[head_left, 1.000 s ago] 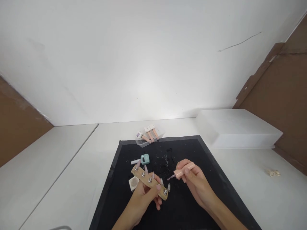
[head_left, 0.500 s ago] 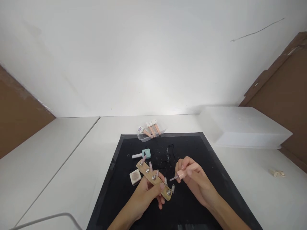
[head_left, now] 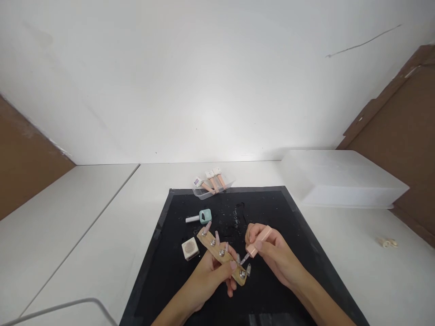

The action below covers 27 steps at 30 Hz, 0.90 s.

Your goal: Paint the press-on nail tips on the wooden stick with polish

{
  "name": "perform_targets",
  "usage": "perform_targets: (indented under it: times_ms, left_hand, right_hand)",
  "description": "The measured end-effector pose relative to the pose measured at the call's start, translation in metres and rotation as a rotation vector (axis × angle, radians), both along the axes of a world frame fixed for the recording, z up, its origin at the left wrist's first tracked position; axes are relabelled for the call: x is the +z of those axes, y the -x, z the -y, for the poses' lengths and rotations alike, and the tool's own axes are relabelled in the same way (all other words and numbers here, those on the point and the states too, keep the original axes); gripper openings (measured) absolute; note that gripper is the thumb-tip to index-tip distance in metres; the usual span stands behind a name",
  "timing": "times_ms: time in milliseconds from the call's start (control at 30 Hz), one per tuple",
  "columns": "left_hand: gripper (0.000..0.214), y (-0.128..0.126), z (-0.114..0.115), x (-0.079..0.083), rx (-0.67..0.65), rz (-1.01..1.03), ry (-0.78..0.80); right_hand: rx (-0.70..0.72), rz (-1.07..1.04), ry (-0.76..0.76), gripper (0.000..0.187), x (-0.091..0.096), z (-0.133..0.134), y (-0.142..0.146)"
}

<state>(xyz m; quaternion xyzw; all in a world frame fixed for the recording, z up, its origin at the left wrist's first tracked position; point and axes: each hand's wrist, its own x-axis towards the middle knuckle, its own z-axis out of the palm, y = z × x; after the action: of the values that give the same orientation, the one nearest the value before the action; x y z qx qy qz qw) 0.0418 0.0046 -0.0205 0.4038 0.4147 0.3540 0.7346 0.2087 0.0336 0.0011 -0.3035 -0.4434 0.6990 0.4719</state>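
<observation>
My left hand [head_left: 217,271] is closed around a wooden nail tip stand [head_left: 227,259], its thumb pressed on the top. Along the stand run several silver knobs, each bearing a false nail; one clear nail tip [head_left: 248,270] juts from the near end. Between the fingers of my right hand [head_left: 272,253] is the pink cap of a nail polish brush [head_left: 260,242]. Its bristles point down and left, at the nail second from the near end; whether they touch it I cannot tell. An open square white bottle [head_left: 190,248] stands left of my left hand.
A teal bottle with a white cap [head_left: 205,216] lies on the black mat [head_left: 190,199]. Behind it, a clear tray [head_left: 201,196] holds pink-capped polish bottles [head_left: 217,179]. A white translucent bin [head_left: 353,194] stands right; small cream pieces [head_left: 386,242] lie nearer.
My right hand has tilted the brush more steeply and brought its tip left to the nails. The stand in my left hand has shifted slightly to the right.
</observation>
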Motion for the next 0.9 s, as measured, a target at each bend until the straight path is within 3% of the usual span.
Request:
perform_targets:
  times_ms: [333,633,900]
  left_hand:
    - [0.034,-0.0017,0.0012,-0.0002,-0.048,0.024,-0.001]
    - [0.031,-0.0008,0.0017,0.0024,-0.052,0.056,0.013]
    - [0.032,0.0001,0.0010,0.0017,-0.079,0.074,-0.001]
  right_hand:
    - [0.011,0.109,-0.062,0.018,0.0026,-0.0023,-0.0009]
    - [-0.079,0.041,-0.025,0.016,-0.0001,-0.0017,0.0002]
    - [0.048,0.076,-0.167,0.020,-0.0013,-0.0025,-0.0028]
